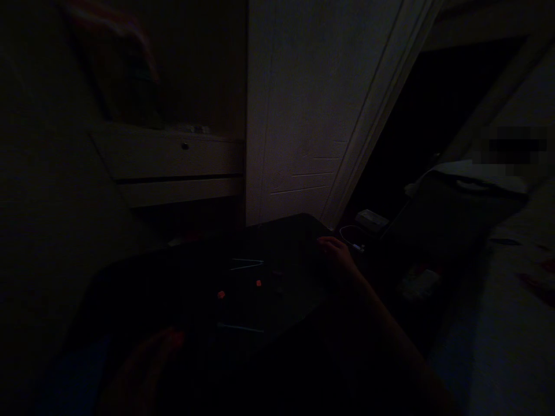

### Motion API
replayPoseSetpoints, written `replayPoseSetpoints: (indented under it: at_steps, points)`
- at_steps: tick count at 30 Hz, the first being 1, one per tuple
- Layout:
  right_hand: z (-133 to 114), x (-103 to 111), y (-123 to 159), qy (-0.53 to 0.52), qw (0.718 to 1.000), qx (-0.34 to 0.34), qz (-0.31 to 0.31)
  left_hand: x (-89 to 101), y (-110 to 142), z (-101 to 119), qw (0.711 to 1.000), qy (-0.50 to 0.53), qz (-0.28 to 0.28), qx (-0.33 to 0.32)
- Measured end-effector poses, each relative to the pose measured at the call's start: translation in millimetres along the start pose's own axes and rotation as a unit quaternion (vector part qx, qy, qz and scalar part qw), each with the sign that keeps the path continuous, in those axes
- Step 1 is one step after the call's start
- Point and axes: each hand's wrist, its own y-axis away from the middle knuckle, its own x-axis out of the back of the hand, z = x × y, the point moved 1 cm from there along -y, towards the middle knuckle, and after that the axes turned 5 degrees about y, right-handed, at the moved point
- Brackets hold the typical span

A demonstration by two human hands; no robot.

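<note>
The scene is very dark. My right hand is at the right side of a dark table, its fingers bent and drawn together; anything between them is lost in the dark. Low on the left, my left hand shows faintly with its fingertips close together, and I cannot make out a held thing. Between the hands lie two small orange-red blocks, a thin V-shaped pair of tweezers or sticks, and a slender rod nearer to me. Small dark lumps show faintly right of the blocks.
A pale panelled door stands behind the table. Drawers are at the back left. On the right are a chair-like dark shape, a small box, a white cable and a pale patterned cloth.
</note>
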Motion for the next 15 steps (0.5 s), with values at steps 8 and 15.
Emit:
replayPoseSetpoints:
  at_steps: [8,15]
  points:
    - [-60,-61,84,-0.204,0.971,-0.051,-0.113,-6.3,7,13,0.998,-0.032,-0.004,0.047]
    - [-101,-107,153,-0.29,0.927,-0.098,-0.217,-3.2,29,28,0.999,-0.034,0.015,0.013]
